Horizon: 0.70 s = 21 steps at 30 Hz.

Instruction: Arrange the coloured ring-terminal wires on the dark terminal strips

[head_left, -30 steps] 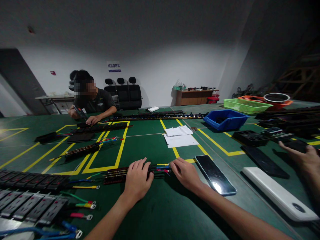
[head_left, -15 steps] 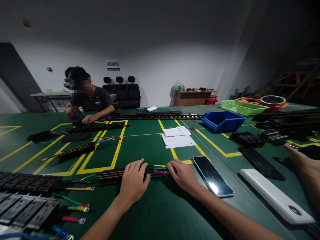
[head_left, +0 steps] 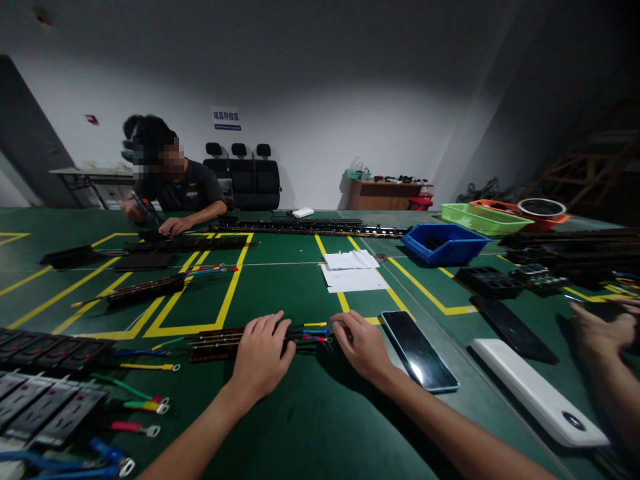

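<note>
My left hand (head_left: 263,353) lies over the right end of a dark strip with long metal bars (head_left: 215,345), its fingers bent over the far side and its thumb on the near side. Yellow, blue and red wires (head_left: 315,332) with small metal end lugs stick out to the right from under this hand. Just right of the lugs is my right hand (head_left: 363,350), resting on the table with loosely bent fingers, a small gap between it and the wires. Nothing shows in its fingers. My left palm hides part of the strip.
A phone (head_left: 420,351) and a white power bank (head_left: 540,393) lie right of my right hand. Socket strips (head_left: 55,407) with lugged wires stand at left. Papers (head_left: 353,272) and a blue bin (head_left: 445,244) lie beyond. A co-worker (head_left: 185,193) holds a power tool; another person's hand (head_left: 603,327) is at right.
My right hand's fingertips were at the wire ends and now sit slightly apart from them. My left hand stays on the strip. The whole view has shifted slightly.
</note>
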Each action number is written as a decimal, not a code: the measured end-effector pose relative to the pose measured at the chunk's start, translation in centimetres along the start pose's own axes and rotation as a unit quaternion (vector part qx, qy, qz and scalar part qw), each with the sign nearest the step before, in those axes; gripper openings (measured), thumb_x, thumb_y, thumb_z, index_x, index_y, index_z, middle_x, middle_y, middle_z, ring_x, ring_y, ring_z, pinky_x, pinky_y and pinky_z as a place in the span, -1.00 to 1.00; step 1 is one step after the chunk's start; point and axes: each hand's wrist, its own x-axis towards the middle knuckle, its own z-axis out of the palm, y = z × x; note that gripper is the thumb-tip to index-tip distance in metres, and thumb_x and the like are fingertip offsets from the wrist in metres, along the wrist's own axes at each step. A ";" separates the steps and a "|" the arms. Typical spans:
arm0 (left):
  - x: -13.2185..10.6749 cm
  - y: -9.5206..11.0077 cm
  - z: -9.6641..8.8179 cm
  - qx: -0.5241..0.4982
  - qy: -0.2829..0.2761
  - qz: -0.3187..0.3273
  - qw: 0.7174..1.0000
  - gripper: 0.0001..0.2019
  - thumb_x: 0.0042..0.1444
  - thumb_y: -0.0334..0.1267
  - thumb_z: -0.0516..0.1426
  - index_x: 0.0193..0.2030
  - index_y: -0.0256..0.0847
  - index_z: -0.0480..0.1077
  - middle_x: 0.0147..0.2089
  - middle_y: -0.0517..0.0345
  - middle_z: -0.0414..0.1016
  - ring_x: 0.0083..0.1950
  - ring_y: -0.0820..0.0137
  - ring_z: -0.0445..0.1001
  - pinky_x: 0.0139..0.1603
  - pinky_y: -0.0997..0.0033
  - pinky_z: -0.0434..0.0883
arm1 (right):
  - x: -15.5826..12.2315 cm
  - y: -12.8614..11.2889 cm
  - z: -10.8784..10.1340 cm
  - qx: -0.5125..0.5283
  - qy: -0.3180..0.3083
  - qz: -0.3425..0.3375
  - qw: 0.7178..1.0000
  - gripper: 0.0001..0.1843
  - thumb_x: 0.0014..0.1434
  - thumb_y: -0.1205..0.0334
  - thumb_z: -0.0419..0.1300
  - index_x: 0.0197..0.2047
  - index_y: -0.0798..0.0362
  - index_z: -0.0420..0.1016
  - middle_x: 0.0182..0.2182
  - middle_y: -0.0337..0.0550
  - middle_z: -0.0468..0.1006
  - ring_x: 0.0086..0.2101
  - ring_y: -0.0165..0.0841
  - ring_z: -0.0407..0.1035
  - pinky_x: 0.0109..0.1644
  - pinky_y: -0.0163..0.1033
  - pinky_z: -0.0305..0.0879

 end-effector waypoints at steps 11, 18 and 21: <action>0.0 -0.2 0.3 0.005 0.008 0.010 1.000 -0.61 0.33 -0.14 0.06 0.20 -0.19 0.49 0.27 -0.06 0.49 0.26 0.06 0.43 0.29 -0.09 0.32 | 0.0 -0.2 -0.1 -0.001 -0.005 0.005 1.000 -0.71 0.41 0.14 0.03 -0.13 0.01 0.58 -0.27 -0.13 0.59 -0.35 -0.34 0.46 -0.24 -0.29 0.24; -0.1 -0.1 0.2 0.001 0.006 0.010 1.000 -0.61 0.33 -0.13 0.06 0.20 -0.19 0.49 0.26 -0.06 0.50 0.26 0.06 0.43 0.29 -0.12 0.32 | 0.1 -0.2 -0.1 -0.024 -0.036 -0.006 0.999 -0.66 0.43 0.13 0.01 -0.22 0.00 0.58 -0.32 -0.14 0.58 -0.34 -0.33 0.46 -0.25 -0.29 0.22; 0.0 -0.1 0.1 0.003 0.002 0.008 1.000 -0.60 0.33 -0.13 0.06 0.20 -0.20 0.49 0.26 -0.06 0.50 0.27 0.06 0.43 0.30 -0.11 0.31 | 0.1 -0.2 -0.2 -0.009 -0.014 0.000 1.000 -0.70 0.42 0.14 0.02 -0.14 0.00 0.57 -0.28 -0.14 0.60 -0.35 -0.34 0.46 -0.24 -0.29 0.23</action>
